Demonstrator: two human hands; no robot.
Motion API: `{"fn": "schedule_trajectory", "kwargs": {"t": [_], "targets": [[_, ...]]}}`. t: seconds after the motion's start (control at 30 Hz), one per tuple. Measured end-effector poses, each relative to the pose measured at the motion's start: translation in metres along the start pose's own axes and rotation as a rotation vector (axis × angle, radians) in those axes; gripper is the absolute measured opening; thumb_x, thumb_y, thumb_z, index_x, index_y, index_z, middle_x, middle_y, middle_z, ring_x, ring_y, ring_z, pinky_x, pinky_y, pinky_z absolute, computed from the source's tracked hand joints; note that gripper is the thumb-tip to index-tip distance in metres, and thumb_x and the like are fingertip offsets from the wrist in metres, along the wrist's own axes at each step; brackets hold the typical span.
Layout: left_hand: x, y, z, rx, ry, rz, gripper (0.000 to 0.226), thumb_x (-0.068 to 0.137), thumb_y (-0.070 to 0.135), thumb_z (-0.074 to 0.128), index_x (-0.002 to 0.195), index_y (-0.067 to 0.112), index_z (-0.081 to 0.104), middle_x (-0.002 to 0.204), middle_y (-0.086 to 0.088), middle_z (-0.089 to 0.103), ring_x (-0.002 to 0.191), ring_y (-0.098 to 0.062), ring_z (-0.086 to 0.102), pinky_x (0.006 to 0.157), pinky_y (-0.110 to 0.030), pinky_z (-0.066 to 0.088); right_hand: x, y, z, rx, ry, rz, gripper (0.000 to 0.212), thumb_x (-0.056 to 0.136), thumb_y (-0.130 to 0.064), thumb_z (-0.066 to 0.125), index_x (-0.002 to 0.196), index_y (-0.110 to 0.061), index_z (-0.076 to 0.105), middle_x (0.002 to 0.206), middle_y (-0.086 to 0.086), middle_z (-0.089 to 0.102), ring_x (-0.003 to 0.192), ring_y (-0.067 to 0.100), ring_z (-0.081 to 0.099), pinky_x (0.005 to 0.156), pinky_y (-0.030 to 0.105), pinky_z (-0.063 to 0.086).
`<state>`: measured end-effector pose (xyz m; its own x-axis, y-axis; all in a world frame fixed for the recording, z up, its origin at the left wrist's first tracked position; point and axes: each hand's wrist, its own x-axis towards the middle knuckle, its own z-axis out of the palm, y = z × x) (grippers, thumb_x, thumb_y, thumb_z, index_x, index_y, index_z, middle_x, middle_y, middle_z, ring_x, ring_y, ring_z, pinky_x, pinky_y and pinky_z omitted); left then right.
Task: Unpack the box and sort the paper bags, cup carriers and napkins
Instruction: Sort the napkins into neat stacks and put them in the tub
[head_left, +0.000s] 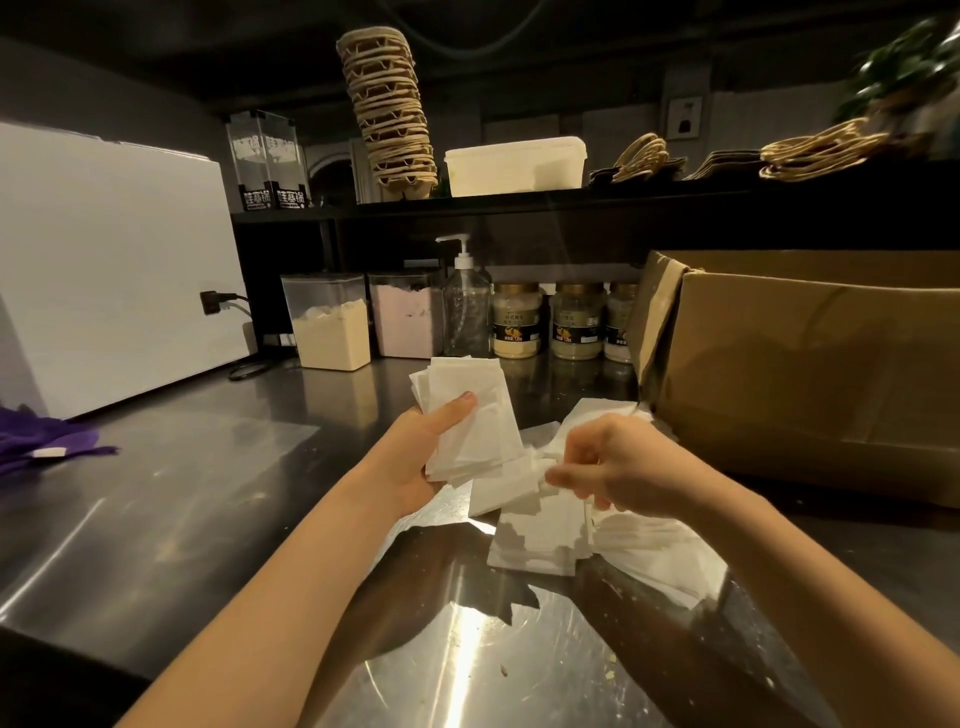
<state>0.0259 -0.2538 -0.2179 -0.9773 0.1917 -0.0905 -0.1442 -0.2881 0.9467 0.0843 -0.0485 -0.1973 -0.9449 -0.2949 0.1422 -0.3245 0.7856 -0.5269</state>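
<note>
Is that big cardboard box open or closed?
Open. The flaps of the cardboard box stand up and fold outward instead of covering its top. What is inside cannot be seen.

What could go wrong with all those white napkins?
1. The napkin stack in the left hand is fanned out and held mostly by the thumb, so it might slip and scatter.
2. The loose napkins that the right hand pinches lie on a steel counter with crumbs, so some could get dirty.
3. The tall cup carriers on the shelf lean and may topple.
</note>
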Motion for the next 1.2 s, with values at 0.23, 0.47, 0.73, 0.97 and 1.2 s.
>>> {"fn": "schedule_trajectory", "kwargs": {"t": [0.23, 0.47, 0.73, 0.97, 1.2], "targets": [[0.002, 0.0, -0.001, 0.006, 0.034, -0.015, 0.045, 0.09, 0.023, 0.064, 0.133, 0.02, 0.052, 0.124, -0.012, 0.061, 0.108, -0.031, 0.06, 0.065, -0.038, 0.058, -0.01, -0.009, -0.007, -0.136, -0.489, 0.074, 0.058, 0.081, -0.002, 0.069, 0.129, -0.027, 0.048, 0.125, -0.005, 0.043, 0.11, 0.015, 0.047, 0.085, 0.021, 0.049], [0.005, -0.002, -0.002, 0.02, 0.033, -0.012, 0.043, 0.091, 0.023, 0.063, 0.132, 0.023, 0.051, 0.119, -0.011, 0.061, 0.107, -0.031, 0.06, 0.07, -0.041, 0.058, -0.003, -0.004, 0.01, -0.298, -0.337, -0.055, 0.051, 0.084, -0.017, 0.071, 0.127, -0.034, 0.051, 0.124, -0.003, 0.046, 0.103, 0.013, 0.046, 0.077, 0.013, 0.042], [0.004, -0.002, -0.003, 0.002, 0.026, -0.013, 0.044, 0.091, 0.023, 0.063, 0.134, 0.02, 0.05, 0.123, -0.012, 0.06, 0.107, -0.031, 0.06, 0.069, -0.041, 0.059, 0.001, -0.004, 0.01, -0.239, -0.142, -0.084, 0.04, 0.094, -0.028, 0.057, 0.133, -0.019, 0.055, 0.134, -0.001, 0.054, 0.101, 0.008, 0.046, 0.082, 0.017, 0.037], [0.005, -0.003, -0.004, -0.048, 0.026, -0.014, 0.043, 0.093, 0.02, 0.061, 0.134, 0.019, 0.049, 0.127, -0.014, 0.059, 0.113, -0.034, 0.059, 0.083, -0.047, 0.055, -0.001, -0.003, 0.0, -0.061, 0.03, -0.122, 0.026, 0.094, -0.026, 0.056, 0.116, -0.016, 0.064, 0.104, -0.008, 0.056, 0.093, 0.01, 0.054, 0.075, 0.018, 0.046], [0.006, -0.003, -0.004, -0.082, 0.04, 0.014, 0.041, 0.096, 0.019, 0.057, 0.135, 0.02, 0.048, 0.127, -0.013, 0.059, 0.115, -0.034, 0.058, 0.086, -0.05, 0.054, 0.001, -0.003, -0.005, 0.035, 0.169, -0.09, 0.027, 0.096, -0.028, 0.053, 0.114, -0.012, 0.065, 0.106, -0.002, 0.063, 0.095, 0.014, 0.058, 0.074, 0.021, 0.048]]}}
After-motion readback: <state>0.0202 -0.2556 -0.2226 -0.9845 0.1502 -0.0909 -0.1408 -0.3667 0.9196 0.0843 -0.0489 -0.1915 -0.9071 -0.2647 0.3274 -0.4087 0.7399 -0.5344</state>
